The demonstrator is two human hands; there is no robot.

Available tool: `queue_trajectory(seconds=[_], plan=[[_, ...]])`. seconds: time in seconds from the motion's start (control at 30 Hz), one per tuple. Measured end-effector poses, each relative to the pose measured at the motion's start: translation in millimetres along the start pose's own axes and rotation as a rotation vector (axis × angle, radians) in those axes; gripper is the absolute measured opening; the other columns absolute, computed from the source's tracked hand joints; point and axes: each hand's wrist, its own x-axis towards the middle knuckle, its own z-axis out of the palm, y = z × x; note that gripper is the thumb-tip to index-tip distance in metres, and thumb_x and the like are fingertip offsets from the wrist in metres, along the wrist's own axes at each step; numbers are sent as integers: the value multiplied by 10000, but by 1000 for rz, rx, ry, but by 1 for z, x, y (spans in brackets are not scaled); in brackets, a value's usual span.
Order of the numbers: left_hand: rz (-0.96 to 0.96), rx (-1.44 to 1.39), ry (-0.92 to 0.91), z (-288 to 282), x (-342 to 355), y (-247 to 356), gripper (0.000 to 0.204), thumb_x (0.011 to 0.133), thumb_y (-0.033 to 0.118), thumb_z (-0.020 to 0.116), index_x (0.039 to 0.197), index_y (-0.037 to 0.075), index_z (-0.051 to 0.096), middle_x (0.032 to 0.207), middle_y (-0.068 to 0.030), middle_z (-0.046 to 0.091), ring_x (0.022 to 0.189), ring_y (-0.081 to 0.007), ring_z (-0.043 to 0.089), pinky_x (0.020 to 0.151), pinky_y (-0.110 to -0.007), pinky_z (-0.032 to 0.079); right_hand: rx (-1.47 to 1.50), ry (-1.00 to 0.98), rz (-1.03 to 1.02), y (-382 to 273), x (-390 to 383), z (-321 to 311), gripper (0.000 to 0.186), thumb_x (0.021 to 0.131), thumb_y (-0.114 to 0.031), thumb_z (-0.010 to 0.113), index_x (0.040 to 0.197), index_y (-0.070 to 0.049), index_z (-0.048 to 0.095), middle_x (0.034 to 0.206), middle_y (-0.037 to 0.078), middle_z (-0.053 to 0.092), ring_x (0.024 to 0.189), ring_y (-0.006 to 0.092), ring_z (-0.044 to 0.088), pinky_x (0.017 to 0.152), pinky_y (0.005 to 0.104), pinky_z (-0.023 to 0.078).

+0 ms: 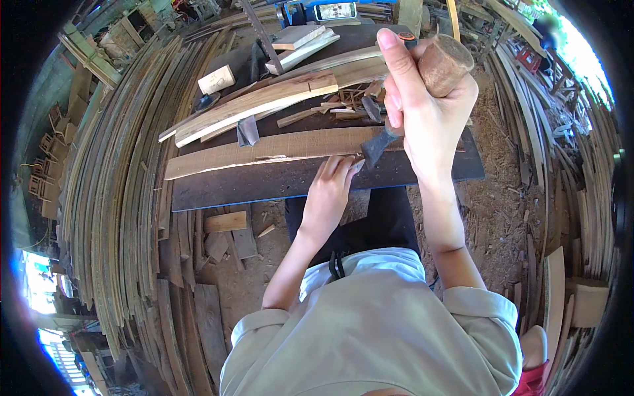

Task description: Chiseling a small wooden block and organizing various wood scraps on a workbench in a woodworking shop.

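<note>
My right hand (429, 112) is raised, closed round the thick wooden handle (447, 65) of a chisel; its thumb points up along the handle. The chisel's dark, flared metal blade (376, 148) slants down to the near edge of a long brown wooden board (244, 155). Beside the blade, my left hand (330, 188) has its fingers pressed together at that edge, pinching the board. Its fingertips are partly hidden. A split runs along the board's near edge, left of my left hand. The board lies across a dark work table (264, 188).
Behind the board lie pale curved planks (257, 109), wood offcuts (343, 109), a grey folded scrap (247, 131) and a wooden block (216, 79). A phone (335, 11) stands at the far edge. Long timber stacks (122, 178) flank the table, and shavings cover the floor (492, 218).
</note>
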Motion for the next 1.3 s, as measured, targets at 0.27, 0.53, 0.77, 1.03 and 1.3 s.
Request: queue_trajectory(seconds=[0.27, 0.53, 0.77, 1.03, 1.3], plan=[[-42, -87, 135, 7, -5, 5, 184, 859, 5, 615, 1041, -16, 601, 980, -143, 593, 839, -344, 635, 726, -420, 531, 0, -55, 90, -3, 13, 3, 279, 859, -104, 724, 657, -85, 533, 516, -24, 476, 380, 27, 388, 363, 197, 269], [-103, -102, 159, 13, -10, 7, 154, 854, -15, 629, 1006, -1, 640, 884, -136, 590, 741, -321, 641, 632, -403, 508, 1, -86, 70, 6, 6, 6, 305, 858, -173, 736, 652, -92, 526, 491, -27, 467, 367, 34, 397, 349, 202, 267], [-97, -92, 211, -14, 0, 23, 171, 861, -15, 612, 1026, 14, 643, 883, -137, 573, 730, -348, 628, 618, -419, 504, 134, -124, -46, -36, 11, 7, 379, 858, -93, 710, 603, -120, 432, 484, -19, 453, 352, 37, 380, 333, 195, 273], [-121, -88, 116, 8, -9, 7, 192, 849, -39, 600, 1040, -19, 595, 878, -137, 535, 767, -339, 618, 655, -428, 508, 57, -118, 52, 7, 10, 8, 251, 856, -98, 717, 687, -77, 532, 511, -10, 483, 374, 42, 408, 343, 205, 278], [-99, -42, 200, 15, -10, 4, 171, 858, -16, 627, 1028, -21, 643, 881, -139, 576, 719, -332, 629, 625, -382, 509, 97, -72, 101, 7, 6, 5, 311, 855, -107, 714, 636, -90, 494, 498, -9, 483, 370, 43, 421, 337, 201, 281]])
